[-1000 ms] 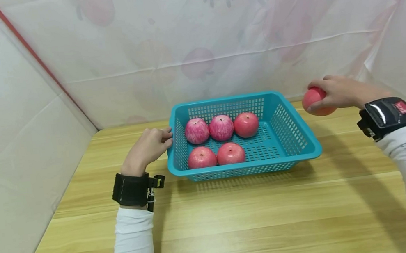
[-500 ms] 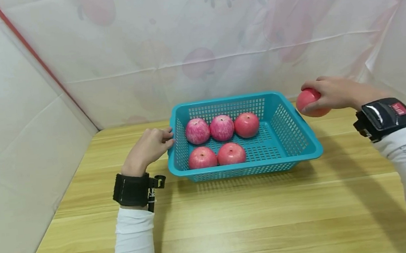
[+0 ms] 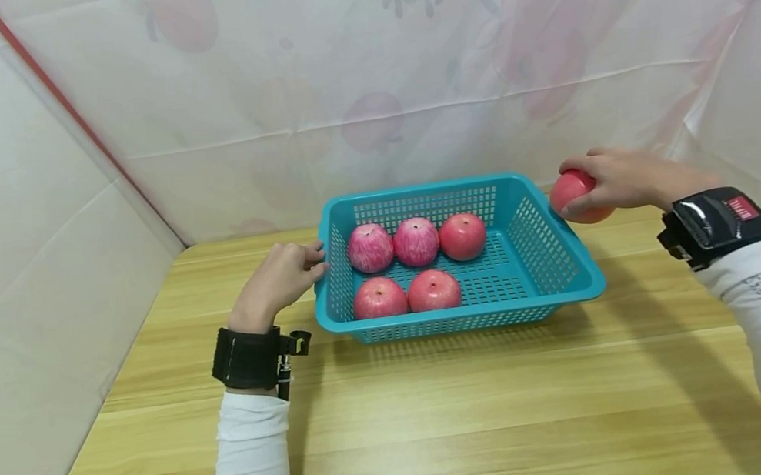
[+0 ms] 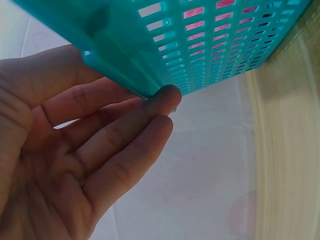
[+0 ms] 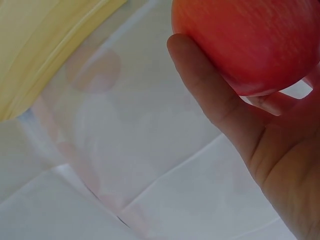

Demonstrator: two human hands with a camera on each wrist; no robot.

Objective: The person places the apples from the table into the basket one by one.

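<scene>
My right hand (image 3: 621, 177) grips a red apple (image 3: 572, 190) just beyond the right end of the turquoise basket (image 3: 475, 309). In the right wrist view, the thumb lies along the side of the apple (image 5: 250, 40); most of the other fingers are hidden behind it. At the basket's opposite end, my left hand (image 3: 280, 277) holds the rim. The left wrist view shows fingers (image 4: 120, 135) of that hand around the rim of the basket (image 4: 120, 55). Inside sit several apples: two striped pinkish ones (image 3: 416, 243) and a redder apple (image 3: 462, 236) behind, two paler red ones (image 3: 433, 290) in front.
The basket stands on a light wooden table (image 3: 400, 421), near its back edge. A white printed cloth (image 3: 364, 77) hangs behind it, and another cloth wall (image 3: 24, 228) rises along the left. The basket's right part shows bare perforated floor.
My right hand has moved left with the apple, coming nearer the basket's right rim. The left hand and the apples in the basket have stayed put.
</scene>
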